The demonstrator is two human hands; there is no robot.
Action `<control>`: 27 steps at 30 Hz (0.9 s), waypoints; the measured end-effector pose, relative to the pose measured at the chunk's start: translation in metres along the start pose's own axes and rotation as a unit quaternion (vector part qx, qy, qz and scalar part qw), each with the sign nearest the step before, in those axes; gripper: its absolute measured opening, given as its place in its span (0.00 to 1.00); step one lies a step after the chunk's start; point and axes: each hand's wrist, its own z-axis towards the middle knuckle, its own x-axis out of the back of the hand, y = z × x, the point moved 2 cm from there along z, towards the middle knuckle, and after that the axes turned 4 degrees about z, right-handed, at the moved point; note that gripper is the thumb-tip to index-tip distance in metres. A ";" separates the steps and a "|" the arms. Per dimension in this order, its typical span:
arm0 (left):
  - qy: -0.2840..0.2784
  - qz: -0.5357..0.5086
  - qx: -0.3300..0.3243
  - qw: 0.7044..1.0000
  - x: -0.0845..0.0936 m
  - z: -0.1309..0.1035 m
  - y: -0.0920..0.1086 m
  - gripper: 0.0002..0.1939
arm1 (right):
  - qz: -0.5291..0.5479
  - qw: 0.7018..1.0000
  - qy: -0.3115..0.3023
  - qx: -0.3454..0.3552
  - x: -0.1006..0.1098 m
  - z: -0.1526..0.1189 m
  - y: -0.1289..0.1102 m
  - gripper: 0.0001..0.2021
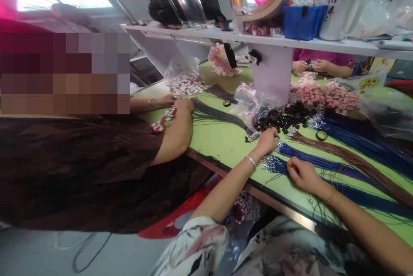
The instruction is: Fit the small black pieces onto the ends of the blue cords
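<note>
With the middle of the view taken as the clock's centre, a yellow-green bench (209, 138) is seen running from there out toward four o'clock, crossed above by a white shelf (264, 40) between twelve and two. At nine, a co-worker in dark patterned clothing (74, 173) is seated. Long cords are laid in bundles toward four: a brown bundle (348, 154), a farther blue bundle (325, 164) and, closest to the bench edge, a near blue bundle (281, 165), its silver ends pointed toward nine. Just above these, at three, small black pieces (284, 118) are heaped. Just past three, the left hand (267, 140) is held at the heap's lower edge, its fingers bent together; whether anything is pinched in that grip cannot be told. Nearer four, the right hand (302, 175) is held at the near blue bundle, thumb and fingers loosely curled; whether a cord is caught in that grip is hidden. For good handling, it is judged, the silver ends should be kept level and slightly fanned, a single cord taken close to its tip and drawn straight, and the loose strands kept from crossing.
</note>
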 end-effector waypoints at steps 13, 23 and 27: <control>0.016 -0.567 0.135 0.813 0.029 -0.064 -0.013 0.17 | 0.162 0.987 0.002 -0.017 0.005 0.036 -0.027 0.05; 0.062 -0.715 0.162 0.677 0.037 -0.099 0.001 0.18 | 0.075 0.997 0.026 -0.005 0.007 0.032 -0.019 0.06; 0.008 -0.725 0.174 0.666 0.033 -0.106 0.009 0.17 | 0.120 0.993 0.002 -0.012 0.006 0.031 -0.020 0.06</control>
